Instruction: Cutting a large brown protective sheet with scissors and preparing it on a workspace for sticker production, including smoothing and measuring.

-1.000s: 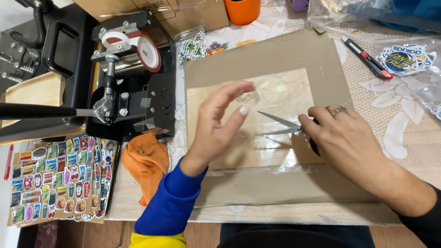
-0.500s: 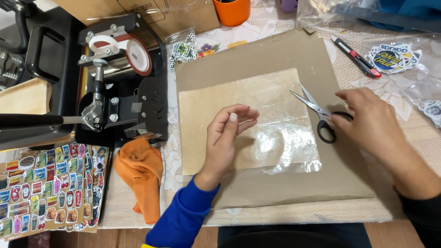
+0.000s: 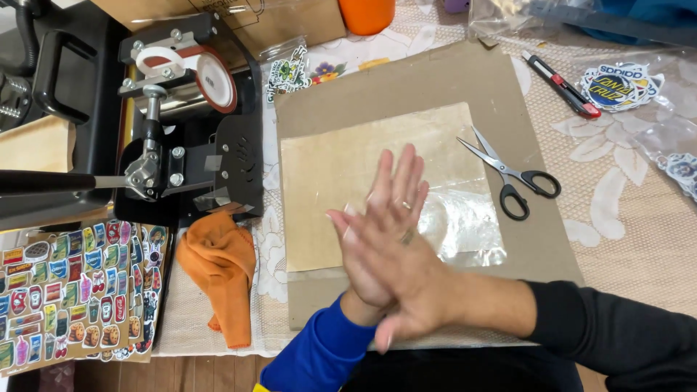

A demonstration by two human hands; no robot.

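Right hand laid flat over left hand at lower centre of the frame, fingers of both stretched out and close together, gripping nothing, stacked and pressed down. Beneath them, a clear film, glossy and a little wrinkled, spreading out to the right of the hands and lying on a tan sheet. Cannot tell how far the film reaches under the palms. Tan sheet resting in turn on a cardboard that fills the middle of the frame. Judged from the stacked palms: a pressing or smoothing of the film onto the sheet, weight bearing on its left part while the right part lies loose. Any further stroke calls for flat palms, even weight, and care to keep the film from creeping or creasing at its lower right corner. Just right of the sheet, scissors, set down on the cardboard with blades slightly apart, clear of both hands. Farther off at upper right, a red and black cutter and loose stickers on a lace cloth. Left of the cardboard, a crumpled orange rag; above it, a black press; at lower left, a sticker page. At the top edge, an orange cup.
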